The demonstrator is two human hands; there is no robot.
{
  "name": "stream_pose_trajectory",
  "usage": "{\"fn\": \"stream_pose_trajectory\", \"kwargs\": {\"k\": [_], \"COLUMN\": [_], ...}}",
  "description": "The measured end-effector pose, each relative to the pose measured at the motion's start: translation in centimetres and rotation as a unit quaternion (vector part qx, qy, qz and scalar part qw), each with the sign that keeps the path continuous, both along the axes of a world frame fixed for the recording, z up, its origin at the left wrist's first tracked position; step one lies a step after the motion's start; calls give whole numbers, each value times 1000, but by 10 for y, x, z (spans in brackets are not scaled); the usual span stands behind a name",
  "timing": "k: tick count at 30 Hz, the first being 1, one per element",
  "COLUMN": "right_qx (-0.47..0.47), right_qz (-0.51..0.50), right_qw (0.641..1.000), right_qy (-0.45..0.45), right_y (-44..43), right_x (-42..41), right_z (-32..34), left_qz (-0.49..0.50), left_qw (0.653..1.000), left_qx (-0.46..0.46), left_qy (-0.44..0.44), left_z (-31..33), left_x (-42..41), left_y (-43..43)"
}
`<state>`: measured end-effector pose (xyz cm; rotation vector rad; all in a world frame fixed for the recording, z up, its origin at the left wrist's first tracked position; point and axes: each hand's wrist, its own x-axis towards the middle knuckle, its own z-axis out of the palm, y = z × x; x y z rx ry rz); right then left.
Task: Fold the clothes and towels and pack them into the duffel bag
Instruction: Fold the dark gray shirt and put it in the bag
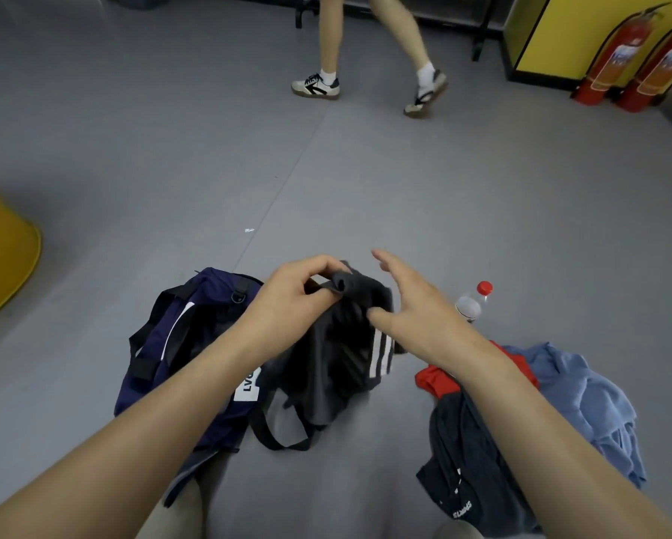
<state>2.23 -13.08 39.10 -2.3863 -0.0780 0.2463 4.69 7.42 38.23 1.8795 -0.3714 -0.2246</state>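
The left hand's (299, 293) grip is clamped on a black striped garment (338, 355) beside the navy duffel bag (178, 336). The right hand's (408, 305) grip is apart. The pile of clothes (583, 402) on the floor awaits folding, and nothing looks packed.

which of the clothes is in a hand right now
The black garment with white stripes, pinched by the left hand; the red piece, blue piece and navy piece lie heaped on the floor.

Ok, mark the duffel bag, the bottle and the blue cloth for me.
duffel bag (206, 293), head view, navy top panel.
bottle (469, 305), head view, clear body below red cap.
blue cloth (591, 398), head view, middle of the heap.
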Motion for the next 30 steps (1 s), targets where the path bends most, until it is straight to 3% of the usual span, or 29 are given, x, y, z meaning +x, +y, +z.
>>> {"fn": "stream_pose_trajectory", "kwargs": {"k": [4,6,13,20,24,30], "right_qx": [93,85,-20,11,-18,-153], "right_qz": [73,82,12,-84,-75,-41], "right_qw": [993,993,996,984,990,987], "right_qy": [26,18,-87,-157,-121,-11], "right_y": [8,9,3,-26,-40,-64], "right_x": [4,7,11,14,12,-1], "right_z": [-4,-7,-2,10,11,10], "left_qz": [-38,-38,-15,32,-8,4], "left_qw": [998,997,979,959,937,906], "left_qx": [47,54,184,274,350,422], "left_qy": [-24,-49,-85,-58,-5,-43], "left_z": [-3,-3,-6,-4,-10,-19], "left_x": [-4,-5,0,13,18,22], "left_y": [-3,-3,9,37,54,67]}}
